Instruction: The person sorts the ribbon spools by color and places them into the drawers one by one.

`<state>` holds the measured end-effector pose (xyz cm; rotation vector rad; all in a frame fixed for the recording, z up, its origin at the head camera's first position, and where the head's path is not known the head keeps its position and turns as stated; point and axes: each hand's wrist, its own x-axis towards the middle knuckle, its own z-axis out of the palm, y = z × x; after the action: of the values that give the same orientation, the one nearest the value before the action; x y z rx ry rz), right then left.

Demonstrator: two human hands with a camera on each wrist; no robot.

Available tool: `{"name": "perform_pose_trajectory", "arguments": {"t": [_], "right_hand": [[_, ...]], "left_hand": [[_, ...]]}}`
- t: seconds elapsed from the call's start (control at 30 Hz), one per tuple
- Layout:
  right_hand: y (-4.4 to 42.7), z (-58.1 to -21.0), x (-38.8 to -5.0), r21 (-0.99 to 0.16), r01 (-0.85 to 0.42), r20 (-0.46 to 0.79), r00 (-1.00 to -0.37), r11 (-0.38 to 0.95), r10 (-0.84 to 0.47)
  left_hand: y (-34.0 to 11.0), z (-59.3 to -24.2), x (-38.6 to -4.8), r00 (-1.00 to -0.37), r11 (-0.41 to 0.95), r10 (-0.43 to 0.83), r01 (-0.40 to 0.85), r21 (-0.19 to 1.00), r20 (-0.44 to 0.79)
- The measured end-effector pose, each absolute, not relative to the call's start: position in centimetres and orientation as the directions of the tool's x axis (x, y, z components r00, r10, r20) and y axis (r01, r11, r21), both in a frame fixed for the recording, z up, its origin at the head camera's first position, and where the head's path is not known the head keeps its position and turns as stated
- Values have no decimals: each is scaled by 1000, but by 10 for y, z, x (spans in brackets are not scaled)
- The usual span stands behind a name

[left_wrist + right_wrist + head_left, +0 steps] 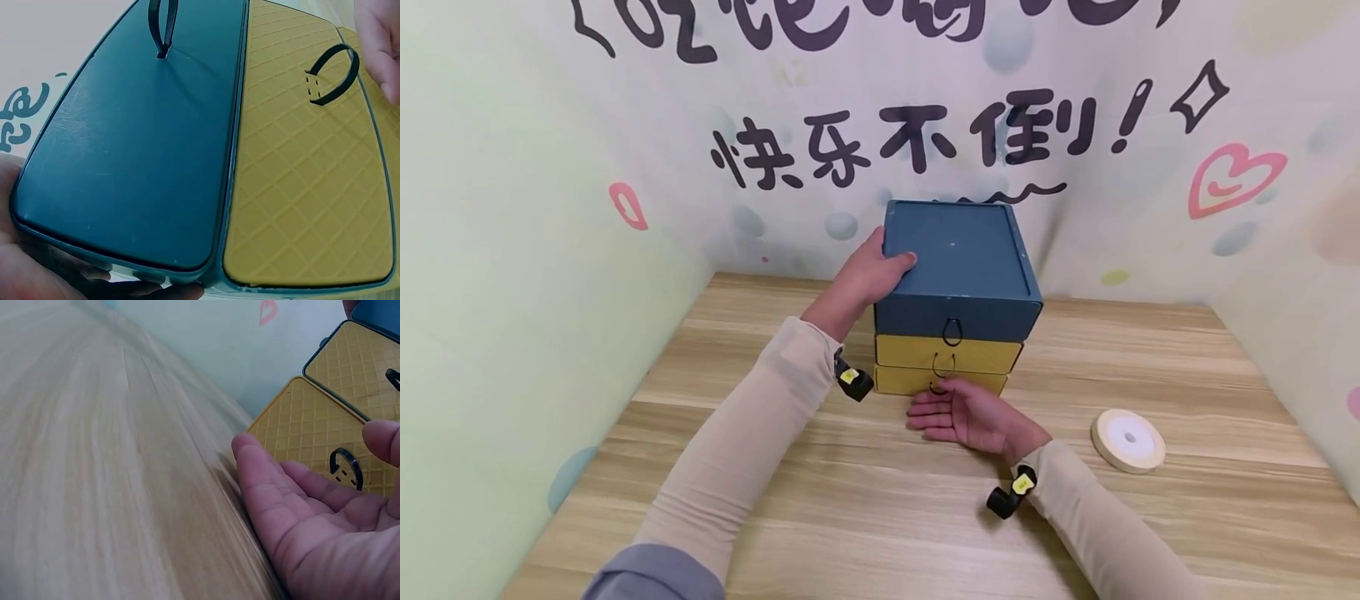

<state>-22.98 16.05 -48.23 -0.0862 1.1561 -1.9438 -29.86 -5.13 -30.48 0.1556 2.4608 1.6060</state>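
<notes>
Drawers (957,279), one blue above two yellow, stand stacked mid-frame on a wooden table (820,517). The left hand (876,271) grips the blue one's left side, thumb over its top; the right hand (966,414), palm up, fingers loosely extended, is just beside the lowest loop (357,472). A pale roll (1114,442) lies at right of the frame.
</notes>
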Motion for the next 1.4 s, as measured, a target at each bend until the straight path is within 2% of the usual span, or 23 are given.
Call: {"name": "perform_pose_trajectory", "arguments": {"t": [0.4,0.87,1.4], "right_hand": [[157,-485,-228,-730,638,-358,-660,-243,-660],[160,-486,-229,-731,634,-312,-638,-251,-704],[157,-485,-224,-749,617,-321,-657,-241,-683]], "left_hand": [[-51,-307,-299,-974,395,206,-5,919,-94],[-50,-306,-298,-975,392,200,-9,920,-95],[-48,-301,-295,-974,425,181,-46,904,-135]]}}
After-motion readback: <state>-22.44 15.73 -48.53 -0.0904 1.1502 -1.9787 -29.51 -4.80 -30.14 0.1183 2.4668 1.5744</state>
